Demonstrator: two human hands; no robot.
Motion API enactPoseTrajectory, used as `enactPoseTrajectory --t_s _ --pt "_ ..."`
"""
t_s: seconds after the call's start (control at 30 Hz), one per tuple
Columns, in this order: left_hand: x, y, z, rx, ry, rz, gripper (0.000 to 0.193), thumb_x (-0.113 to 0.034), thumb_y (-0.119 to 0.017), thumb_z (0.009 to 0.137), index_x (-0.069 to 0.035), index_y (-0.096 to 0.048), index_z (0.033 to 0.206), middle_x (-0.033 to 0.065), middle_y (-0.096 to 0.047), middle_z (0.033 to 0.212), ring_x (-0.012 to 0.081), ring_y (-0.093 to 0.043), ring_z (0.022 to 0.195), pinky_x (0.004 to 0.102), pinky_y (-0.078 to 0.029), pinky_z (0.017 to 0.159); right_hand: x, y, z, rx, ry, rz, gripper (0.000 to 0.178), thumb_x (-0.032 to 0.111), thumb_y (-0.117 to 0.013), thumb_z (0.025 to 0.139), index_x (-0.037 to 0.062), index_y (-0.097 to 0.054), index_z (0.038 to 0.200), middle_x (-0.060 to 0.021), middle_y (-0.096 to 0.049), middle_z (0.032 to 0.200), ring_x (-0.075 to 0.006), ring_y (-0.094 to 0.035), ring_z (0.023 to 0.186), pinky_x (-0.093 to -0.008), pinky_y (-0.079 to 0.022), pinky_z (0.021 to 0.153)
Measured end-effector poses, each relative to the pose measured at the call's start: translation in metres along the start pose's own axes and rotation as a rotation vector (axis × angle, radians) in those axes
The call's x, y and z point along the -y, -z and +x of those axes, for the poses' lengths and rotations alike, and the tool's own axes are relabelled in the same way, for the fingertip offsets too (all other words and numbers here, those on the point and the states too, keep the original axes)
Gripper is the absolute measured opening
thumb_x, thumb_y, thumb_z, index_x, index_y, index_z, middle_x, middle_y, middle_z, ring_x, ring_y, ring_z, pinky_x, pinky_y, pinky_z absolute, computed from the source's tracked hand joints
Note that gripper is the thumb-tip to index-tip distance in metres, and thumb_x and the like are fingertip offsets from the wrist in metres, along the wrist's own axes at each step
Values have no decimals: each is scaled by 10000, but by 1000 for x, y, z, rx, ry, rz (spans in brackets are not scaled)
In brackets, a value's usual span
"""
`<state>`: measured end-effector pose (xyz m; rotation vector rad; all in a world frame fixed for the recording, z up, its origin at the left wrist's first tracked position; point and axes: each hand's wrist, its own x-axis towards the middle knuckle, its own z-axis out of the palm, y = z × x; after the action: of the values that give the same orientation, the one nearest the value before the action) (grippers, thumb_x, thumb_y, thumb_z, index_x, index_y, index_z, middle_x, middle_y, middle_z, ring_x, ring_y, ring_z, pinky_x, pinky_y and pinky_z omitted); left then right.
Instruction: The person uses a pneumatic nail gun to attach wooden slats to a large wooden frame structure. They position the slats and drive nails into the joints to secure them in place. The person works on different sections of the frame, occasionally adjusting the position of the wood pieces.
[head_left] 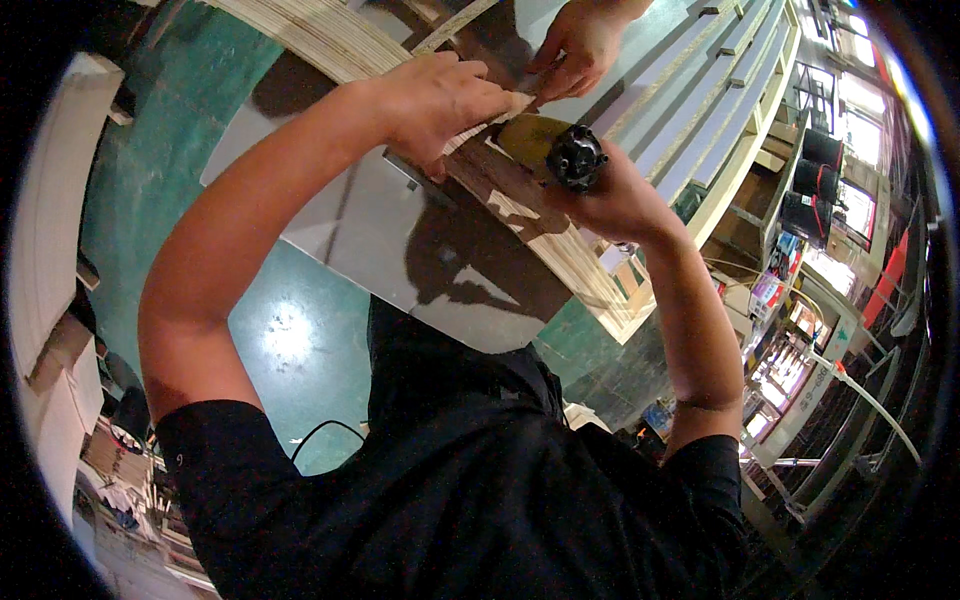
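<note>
My left hand (430,100) is closed over the edge of a long layered wooden strip (560,245), with the fingers curled around it near the middle. On the strip's right side, my right hand (620,200) grips a handheld tool with a yellowish body (533,140) and a knobbed black round end cap (577,157). The cap faces up at me. Its working end sits close to the strip and is hidden, so I cannot tell the exact kind of tool. Another person's hand (580,50) reaches in from the top, its fingertips close to the tool and the strip.
A pale panel (330,215) lies beneath the strip. Grey-white boards with wooden edges (690,110) stand in rows at upper right. Stacked pale boards (50,230) are at far left. Green floor (290,370) shows below, with a dark cable (330,424) on it.
</note>
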<state>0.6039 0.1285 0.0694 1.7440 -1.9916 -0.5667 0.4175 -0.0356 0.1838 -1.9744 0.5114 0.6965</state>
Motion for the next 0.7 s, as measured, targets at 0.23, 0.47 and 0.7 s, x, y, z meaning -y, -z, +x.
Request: enactPoseTrajectory --t_s 0.23,0.47,0.7 --pt "14 -10 -2 -6 -127 106 695 -357 -937 500 -92 -668 1083 71 -629 1073 296 -589 1074 430 -486 907 1 1 -4 -15 -26 16 423 89 -752 833 10 -642 1235 -41 -725 1008 -106 -631 893 -291 -536 816" --pt "8 -13 -13 -65 -103 127 698 -315 -924 509 -54 -640 1091 97 -606 1082 311 -586 1067 441 -484 944 -20 3 -44 -32 -64 -16 362 149 -805 803 14 -669 1111 -94 -733 933 -141 -605 823 -349 -538 775" --pt "-15 -7 -19 -92 13 169 676 -314 -950 526 -70 -651 1081 112 -627 1128 326 -580 1146 454 -440 1044 -36 -10 -74 22 -103 -63 412 156 -850 795 20 -673 1141 -53 -728 942 -127 -651 885 -321 -555 812"
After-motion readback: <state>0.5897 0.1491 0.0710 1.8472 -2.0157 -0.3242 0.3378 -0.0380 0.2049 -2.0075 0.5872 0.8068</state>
